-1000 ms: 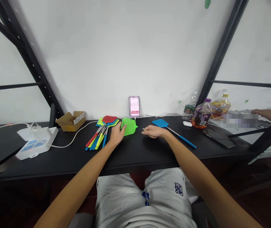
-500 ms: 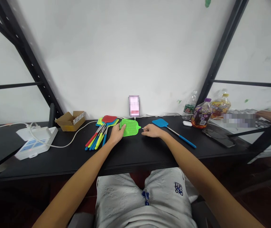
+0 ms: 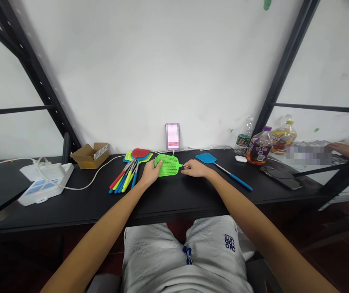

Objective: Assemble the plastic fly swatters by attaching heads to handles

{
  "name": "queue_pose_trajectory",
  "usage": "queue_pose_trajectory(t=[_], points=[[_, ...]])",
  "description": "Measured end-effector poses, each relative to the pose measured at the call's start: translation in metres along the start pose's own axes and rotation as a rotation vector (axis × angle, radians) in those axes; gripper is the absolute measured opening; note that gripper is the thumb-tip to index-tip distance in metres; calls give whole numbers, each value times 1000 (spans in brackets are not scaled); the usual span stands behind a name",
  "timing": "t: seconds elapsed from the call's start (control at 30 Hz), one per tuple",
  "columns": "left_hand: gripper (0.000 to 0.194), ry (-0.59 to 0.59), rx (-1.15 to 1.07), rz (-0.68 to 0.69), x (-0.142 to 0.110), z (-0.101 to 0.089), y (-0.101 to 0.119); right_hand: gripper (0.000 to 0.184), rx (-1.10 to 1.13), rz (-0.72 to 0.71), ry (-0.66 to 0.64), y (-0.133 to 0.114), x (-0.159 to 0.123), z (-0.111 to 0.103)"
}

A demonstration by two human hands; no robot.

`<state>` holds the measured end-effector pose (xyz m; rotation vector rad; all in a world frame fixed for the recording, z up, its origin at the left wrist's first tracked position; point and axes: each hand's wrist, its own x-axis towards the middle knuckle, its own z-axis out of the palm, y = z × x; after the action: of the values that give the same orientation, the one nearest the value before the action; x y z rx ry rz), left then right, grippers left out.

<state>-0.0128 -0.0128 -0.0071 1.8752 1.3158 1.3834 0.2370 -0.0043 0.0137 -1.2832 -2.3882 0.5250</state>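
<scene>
A green fly-swatter head (image 3: 168, 165) lies flat on the black table (image 3: 174, 195). My left hand (image 3: 151, 171) grips its left edge, fingers curled over it. My right hand (image 3: 194, 168) pinches a thin metal rod (image 3: 186, 166) whose tip touches the stub at the head's right end. A bundle of finished swatters (image 3: 129, 169) with red, green, yellow and blue handles lies just left of my left hand. A blue swatter (image 3: 222, 167) with its handle fitted lies to the right of my right hand.
A phone (image 3: 172, 136) stands against the wall behind the swatters. A cardboard box (image 3: 90, 154) and a white power strip (image 3: 44, 182) with cables sit at the left. Bottles (image 3: 259, 145), an earbud case (image 3: 241, 159) and a dark phone (image 3: 281, 177) are at the right. Another person's hand (image 3: 342, 149) is far right.
My left hand turned the green head so its stub points right. My right hand moved left and brought the rod's tip to that stub.
</scene>
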Motion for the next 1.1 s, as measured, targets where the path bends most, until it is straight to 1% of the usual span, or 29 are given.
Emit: queue_pose_trajectory(t=[0.13,0.23,0.37,0.57,0.7,0.93,1.1], points=[[45,23,-10,-1,-1,1,1,34,-7,-7,21,-2,0,1],[47,6,-41,-8,0,1,1,34,-21,-13,36,-3,0,2],[47,-30,-78,0,0,0,1,35,-72,-21,22,-3,0,5],[43,-32,-53,23,0,-3,6,33,-138,2,0,-4,2,9],[45,-72,-89,30,-2,-1,8,31,-190,0,7,-5,3,10],[49,-149,-197,-22,-2,3,2,27,-259,22,22,-8,3,11],[52,-172,-213,-18,-3,5,1,26,-306,48,19,-11,2,10]])
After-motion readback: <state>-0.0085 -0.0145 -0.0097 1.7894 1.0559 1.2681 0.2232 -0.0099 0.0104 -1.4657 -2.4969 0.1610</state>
